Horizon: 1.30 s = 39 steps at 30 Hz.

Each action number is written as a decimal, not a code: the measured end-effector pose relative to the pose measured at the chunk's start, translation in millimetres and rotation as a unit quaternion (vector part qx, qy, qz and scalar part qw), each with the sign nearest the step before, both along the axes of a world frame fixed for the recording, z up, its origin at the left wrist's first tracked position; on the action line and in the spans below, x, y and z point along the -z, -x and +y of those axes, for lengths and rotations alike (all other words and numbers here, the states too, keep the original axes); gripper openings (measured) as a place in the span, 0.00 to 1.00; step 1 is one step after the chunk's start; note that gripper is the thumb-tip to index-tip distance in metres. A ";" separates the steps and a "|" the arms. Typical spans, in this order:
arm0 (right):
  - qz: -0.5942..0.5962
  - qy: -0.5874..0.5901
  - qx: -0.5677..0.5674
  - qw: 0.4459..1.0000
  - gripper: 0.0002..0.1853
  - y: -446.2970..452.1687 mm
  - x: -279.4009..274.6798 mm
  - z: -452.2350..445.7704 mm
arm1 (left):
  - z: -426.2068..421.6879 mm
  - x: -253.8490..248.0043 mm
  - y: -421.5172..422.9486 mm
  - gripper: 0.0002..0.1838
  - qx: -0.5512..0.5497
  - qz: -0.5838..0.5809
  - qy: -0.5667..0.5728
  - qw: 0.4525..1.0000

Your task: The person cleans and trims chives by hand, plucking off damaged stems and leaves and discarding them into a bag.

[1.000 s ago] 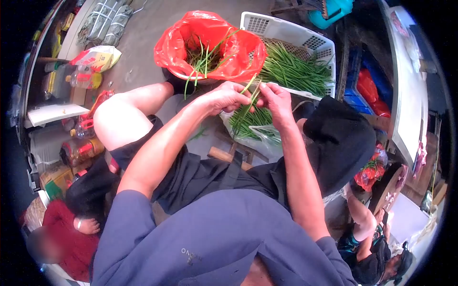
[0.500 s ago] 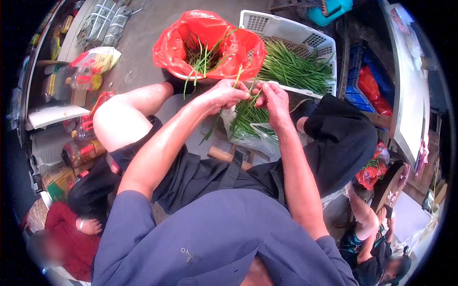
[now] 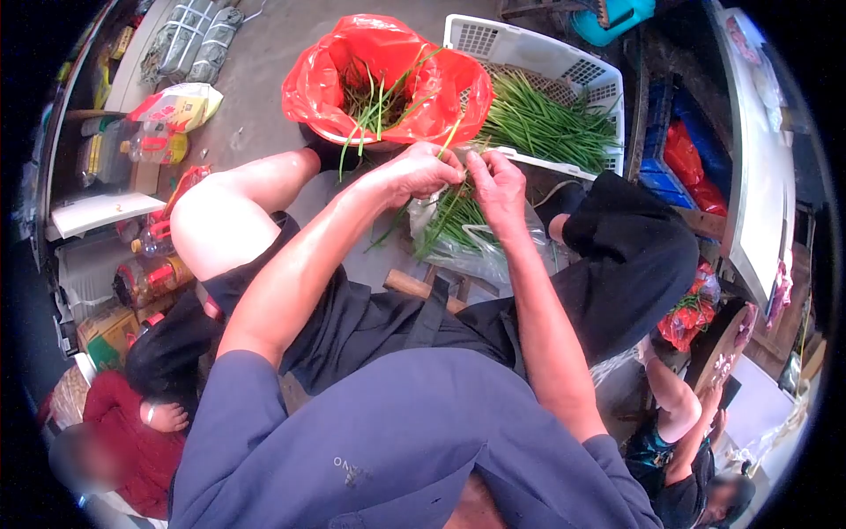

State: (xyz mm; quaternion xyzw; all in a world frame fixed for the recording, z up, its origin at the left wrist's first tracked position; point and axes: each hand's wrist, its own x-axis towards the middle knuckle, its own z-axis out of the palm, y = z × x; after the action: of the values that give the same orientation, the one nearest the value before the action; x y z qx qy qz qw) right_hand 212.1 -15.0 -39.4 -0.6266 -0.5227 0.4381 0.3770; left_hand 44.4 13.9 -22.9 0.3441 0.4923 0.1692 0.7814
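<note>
My left hand (image 3: 427,171) is closed on a few chives (image 3: 453,134), whose ends stick up past the fingers and hang below the hand. Close beside it, my right hand (image 3: 499,185) pinches at the same chives with thumb and fingers; the exact contact is too small to make out. Below both hands, a clear plastic bag (image 3: 480,260) holds more chives. A bucket lined with a red plastic bag (image 3: 317,88) stands just beyond my left hand, with loose stalks and scraps in it. Past my right hand, a white plastic crate (image 3: 529,44) contains a pile of chives.
At left are shelves with bottles (image 3: 157,145) and a cardboard box (image 3: 104,333). A blue crate (image 3: 656,176) with red bags stands at right. One person in a red top (image 3: 132,441) sits lower left; another person (image 3: 674,414) sits lower right.
My right hand has shifted slightly left and up, its thumb and fingers now closer to my left hand. The chives between the hands have moved a little.
</note>
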 end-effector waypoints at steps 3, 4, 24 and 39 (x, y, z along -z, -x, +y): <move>-0.005 -0.006 0.011 1.000 0.17 0.2 -2.1 0.1 | 4.6 -1.5 5.2 0.05 0.026 -0.036 0.036 0.998; -0.020 -0.014 0.011 1.000 0.17 -0.2 -1.1 0.9 | 5.9 -3.2 6.9 0.04 0.042 -0.057 0.051 0.996; 0.196 0.131 0.066 0.969 0.18 -7.2 -5.7 8.5 | 14.7 -7.0 20.0 0.05 -0.001 -0.018 0.036 0.999; 0.362 0.187 0.035 0.912 0.24 -2.2 -21.3 11.5 | 7.4 -15.9 9.8 0.13 0.136 0.065 -0.071 0.986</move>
State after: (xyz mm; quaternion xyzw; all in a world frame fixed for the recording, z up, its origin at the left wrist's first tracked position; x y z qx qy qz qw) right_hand 214.3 -3.5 -18.1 -0.5017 -0.2366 0.7117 0.4311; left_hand 34.6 21.3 -7.0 0.4725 0.4776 0.0729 0.7371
